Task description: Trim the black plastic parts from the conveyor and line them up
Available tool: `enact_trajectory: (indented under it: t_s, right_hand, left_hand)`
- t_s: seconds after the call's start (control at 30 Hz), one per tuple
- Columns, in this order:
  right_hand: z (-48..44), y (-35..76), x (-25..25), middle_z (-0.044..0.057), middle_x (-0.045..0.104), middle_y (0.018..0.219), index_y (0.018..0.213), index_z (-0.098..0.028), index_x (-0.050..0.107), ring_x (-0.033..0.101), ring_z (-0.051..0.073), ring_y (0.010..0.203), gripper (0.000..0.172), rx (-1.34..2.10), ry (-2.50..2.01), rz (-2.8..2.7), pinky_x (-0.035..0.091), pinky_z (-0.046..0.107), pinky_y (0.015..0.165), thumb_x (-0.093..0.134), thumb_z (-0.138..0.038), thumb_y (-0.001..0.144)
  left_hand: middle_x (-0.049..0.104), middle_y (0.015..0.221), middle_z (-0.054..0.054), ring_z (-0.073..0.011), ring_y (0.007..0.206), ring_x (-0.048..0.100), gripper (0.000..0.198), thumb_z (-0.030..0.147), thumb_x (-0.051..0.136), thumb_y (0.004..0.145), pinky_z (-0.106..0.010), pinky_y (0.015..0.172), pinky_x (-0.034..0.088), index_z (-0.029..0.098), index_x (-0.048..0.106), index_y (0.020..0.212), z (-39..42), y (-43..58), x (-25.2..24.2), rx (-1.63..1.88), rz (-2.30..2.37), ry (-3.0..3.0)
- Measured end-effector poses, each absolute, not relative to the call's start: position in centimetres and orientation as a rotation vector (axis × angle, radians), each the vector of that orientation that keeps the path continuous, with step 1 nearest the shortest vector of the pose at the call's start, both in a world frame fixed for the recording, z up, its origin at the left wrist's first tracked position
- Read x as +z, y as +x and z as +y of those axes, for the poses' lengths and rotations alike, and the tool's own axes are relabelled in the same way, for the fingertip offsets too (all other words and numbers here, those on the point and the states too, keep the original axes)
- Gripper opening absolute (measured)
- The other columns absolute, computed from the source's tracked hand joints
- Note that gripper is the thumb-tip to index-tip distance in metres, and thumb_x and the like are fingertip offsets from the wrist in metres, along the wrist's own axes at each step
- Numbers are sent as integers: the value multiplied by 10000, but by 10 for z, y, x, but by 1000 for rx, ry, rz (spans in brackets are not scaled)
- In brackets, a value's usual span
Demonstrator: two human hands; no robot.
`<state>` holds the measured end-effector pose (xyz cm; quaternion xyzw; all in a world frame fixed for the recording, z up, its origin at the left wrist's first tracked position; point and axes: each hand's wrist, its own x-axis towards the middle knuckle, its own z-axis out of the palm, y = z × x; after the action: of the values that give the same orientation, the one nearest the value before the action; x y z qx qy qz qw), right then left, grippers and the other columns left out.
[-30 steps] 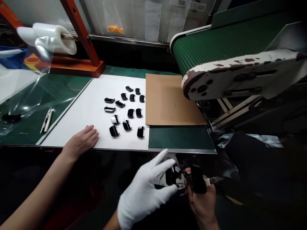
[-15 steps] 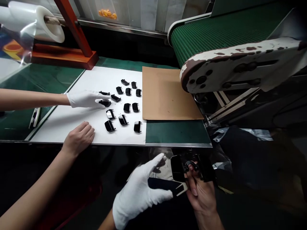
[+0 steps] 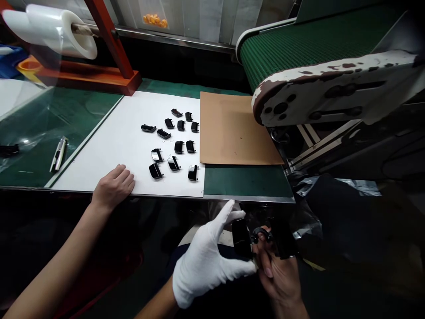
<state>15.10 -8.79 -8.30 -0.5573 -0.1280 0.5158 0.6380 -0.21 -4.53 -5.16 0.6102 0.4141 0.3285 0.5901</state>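
At six o'clock, below the bench [image 3: 245,184] edge, a white-gloved left hand [image 3: 212,261] and bare right hand [image 3: 279,274] each pinch a glossy black plastic part [image 3: 241,238], grips closed around it. At nine o'clock, a co-worker's bare hand [image 3: 113,185] rests flat on white paper [image 3: 122,146].

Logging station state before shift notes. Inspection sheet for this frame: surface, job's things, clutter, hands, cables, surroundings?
Surface: green bench mat carrying a white sheet and a brown cardboard sheet.
Job's things: joined black plastic parts held below the bench edge; loose black parts spread on the white sheet.
Clutter: utility knife on the mat, clear film at left.
Hands: left hand, white-gloved, and bare right hand both grip the joined parts. A co-worker's bare hand rests on the white sheet.
Cables: nothing seen.
Surroundings: green conveyor belt at right; film roll on an orange stand.
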Motion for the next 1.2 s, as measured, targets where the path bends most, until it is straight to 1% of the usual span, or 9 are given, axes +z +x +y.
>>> enact_trajectory:
  t_s: [0.2, 0.43, 0.6, 0.67, 0.73, 0.8, 0.97, 1.1, 1.2]
  right_hand:
    - [-90, 147, -79, -95, 404, 336, 754, -187, 698, 343, 51, 296, 260, 1178, -1301, -326, 313, 184, 345, 804, -379, 614]
    - [-91, 146, -77, -80, 485, 379, 727, -190, 685, 289, 17, 280, 279, 1173, -1289, -392, 367, 197, 385, 812, -409, 610]
    - [-90, 145, -76, -23, 658, 663, 764, -211, 689, 276, -27, 284, 302, 1183, -1293, -444, 342, 182, 358, 792, -464, 636]
    - [-90, 146, -75, -42, 603, 560, 796, -218, 703, 268, -10, 290, 318, 1206, -1302, -482, 316, 179, 342, 780, -488, 647]
    - [-91, 147, -74, -76, 448, 394, 776, -214, 713, 265, 18, 297, 325, 1228, -1310, -527, 276, 174, 324, 761, -514, 660]
    - [-91, 149, -73, -83, 364, 347, 752, -210, 722, 250, 34, 298, 355, 1238, -1317, -573, 221, 174, 300, 731, -556, 672]
    - [-92, 155, -75, -60, 413, 374, 748, -202, 727, 214, 30, 288, 419, 1226, -1308, -653, 148, 185, 286, 730, -607, 641]
    - [-92, 157, -74, -59, 404, 338, 732, -198, 716, 222, 32, 285, 433, 1278, -1290, -675, 142, 188, 300, 742, -617, 623]
    - [-90, 158, -68, -55, 418, 343, 727, -199, 717, 194, 25, 281, 453, 1329, -1288, -675, 102, 191, 297, 756, -629, 589]
  left_hand:
    - [570, 1310, -31, -210, 1208, 541, 1089, 229, 841, 612, -321, 1051, 417, 284, 180, 1475, -49, 0, -57, 766, 965, 1368]
    - [582, 1290, -34, -212, 1191, 549, 1040, 213, 833, 611, -302, 1040, 427, 257, 242, 1465, -48, -1, -56, 779, 978, 1382]
    - [564, 1314, -39, -205, 1166, 567, 1013, 210, 829, 619, -292, 1017, 452, 262, 257, 1453, -49, -3, -59, 791, 995, 1432]
    - [570, 1305, -37, -203, 1163, 571, 1007, 213, 822, 634, -295, 1014, 457, 273, 241, 1454, -49, -4, -61, 792, 995, 1496]
    - [578, 1292, -24, -196, 1158, 577, 1013, 212, 812, 656, -292, 1002, 466, 308, 203, 1459, -47, -7, -62, 800, 976, 1594]
    - [564, 1313, -14, -193, 1170, 571, 1019, 215, 806, 673, -287, 1000, 466, 352, 174, 1460, -45, -10, -63, 804, 952, 1711]
    - [569, 1314, -35, -210, 1168, 575, 1012, 228, 814, 678, -307, 989, 468, 354, 180, 1456, -33, -15, -61, 767, 881, 1929]
    - [652, 1174, -42, -222, 997, 652, 1030, 215, 824, 660, -353, 905, 512, 322, 181, 1458, -25, -18, -56, 657, 855, 2079]
    - [668, 1148, -38, -220, 966, 669, 1003, 226, 828, 655, -331, 872, 533, 321, 226, 1452, -25, -20, -53, 650, 854, 2091]
